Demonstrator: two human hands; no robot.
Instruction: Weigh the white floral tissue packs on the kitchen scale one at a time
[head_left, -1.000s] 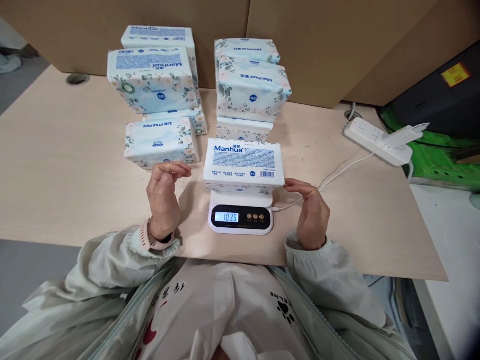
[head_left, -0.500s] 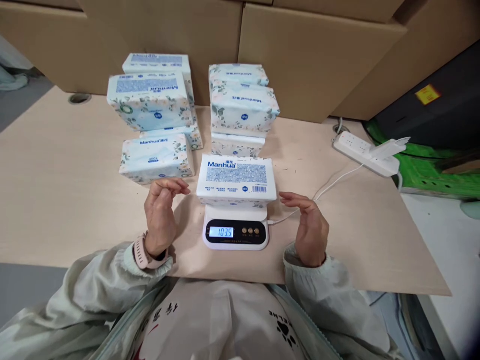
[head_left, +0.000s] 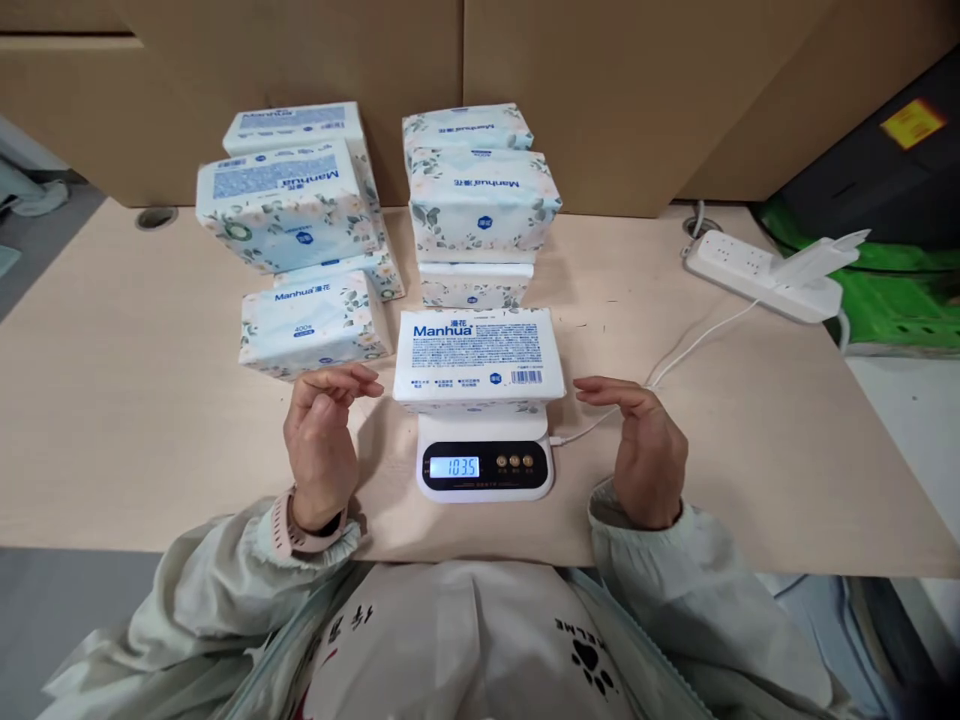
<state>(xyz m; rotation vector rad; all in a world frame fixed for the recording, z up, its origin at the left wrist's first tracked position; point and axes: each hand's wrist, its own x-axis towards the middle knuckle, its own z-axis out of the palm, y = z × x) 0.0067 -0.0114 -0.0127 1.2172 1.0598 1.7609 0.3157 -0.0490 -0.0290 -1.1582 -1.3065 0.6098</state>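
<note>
One Manhua pack tops one scale between left hand and right hand, both open (neither touching), seven other packs visible beyond, one power strip rightward.

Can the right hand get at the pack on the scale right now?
Probably yes: the right hand is beside the pack, apart from it and holding nothing, with only bare tabletop showing between them.

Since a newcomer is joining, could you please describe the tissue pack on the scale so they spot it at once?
On the pale table, near its front edge, find the white scale with a lit display. Lying on it is the tissue pack, between left hand and right hand. Unlike the other packs, it sits on the scale.
</note>
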